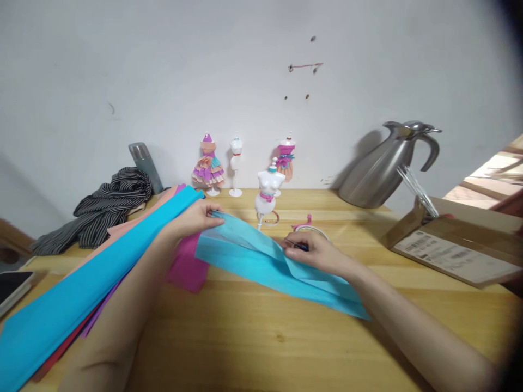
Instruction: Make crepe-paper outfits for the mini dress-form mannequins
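A long strip of light blue crepe paper lies slanted across the wooden table. My left hand pinches its far left end, fingers closed. My right hand is closed around small scissors, their blades against the paper's upper edge near the middle. A magenta paper piece lies under the strip. Just behind stands a small white mannequin with a pink and blue band.
A stack of blue, pink and purple paper sheets runs along the left. Three dressed mini mannequins stand by the wall, with a striped cloth, a steel jug, a cardboard box and a phone.
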`<state>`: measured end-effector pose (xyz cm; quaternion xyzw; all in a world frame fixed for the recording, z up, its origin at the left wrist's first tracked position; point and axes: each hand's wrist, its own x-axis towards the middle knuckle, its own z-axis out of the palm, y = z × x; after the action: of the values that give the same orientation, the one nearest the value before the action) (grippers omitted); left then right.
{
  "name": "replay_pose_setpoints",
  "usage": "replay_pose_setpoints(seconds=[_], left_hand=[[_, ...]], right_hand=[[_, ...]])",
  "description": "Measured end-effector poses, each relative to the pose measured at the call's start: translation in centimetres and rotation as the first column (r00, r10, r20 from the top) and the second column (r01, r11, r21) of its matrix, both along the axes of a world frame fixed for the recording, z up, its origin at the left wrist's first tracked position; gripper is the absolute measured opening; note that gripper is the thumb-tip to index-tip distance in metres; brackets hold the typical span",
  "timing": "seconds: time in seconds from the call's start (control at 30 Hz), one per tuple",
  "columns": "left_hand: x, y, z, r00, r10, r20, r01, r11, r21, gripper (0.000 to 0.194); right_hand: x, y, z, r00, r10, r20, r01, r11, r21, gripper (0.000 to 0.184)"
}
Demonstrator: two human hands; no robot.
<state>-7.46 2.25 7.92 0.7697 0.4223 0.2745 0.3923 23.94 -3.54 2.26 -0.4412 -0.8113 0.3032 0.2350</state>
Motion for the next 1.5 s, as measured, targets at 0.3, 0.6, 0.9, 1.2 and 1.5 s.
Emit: replay_pose_setpoints(seconds=[0.3, 0.6, 0.9, 1.2, 1.5], left_hand=[[1.1, -1.3, 0.9, 0.974, 0.162, 0.160, -0.140, 0.980, -0.139, 0.016], [1.0, -1.4, 0.7, 0.992, 0.118, 0.047, -0.119, 0.993, 0.020, 0.019], [1.4, -2.7, 1.5, 0.999, -0.017, -0.041, 0.018, 0.999, 0.041, 0.018], [1.3, -1.8, 0.9, 0.999, -0.001, 0.053, -0.001, 0.999, 0.051, 0.019], [0.4, -1.5, 0.8, 0.980, 0.006, 0.200, 0.016, 0.994, -0.110, 0.030]], right_hand=[[-0.5, -0.7, 0.2, 0.948, -0.238, 0.213, 0.188, 0.955, 0.229, 0.012], [-0.5, -1.0, 1.2, 0.957, -0.271, 0.105, 0.248, 0.949, 0.195, 0.023], [-0.5, -1.1, 1.0, 0.960, -0.196, 0.201, 0.139, 0.954, 0.267, 0.012], [-0.7, -1.8, 1.7, 0.997, 0.067, 0.039, -0.066, 0.997, -0.035, 0.018], [-1.3, -2.3, 2.3, 0.973, -0.003, -0.231, -0.052, 0.972, -0.230, 0.040]])
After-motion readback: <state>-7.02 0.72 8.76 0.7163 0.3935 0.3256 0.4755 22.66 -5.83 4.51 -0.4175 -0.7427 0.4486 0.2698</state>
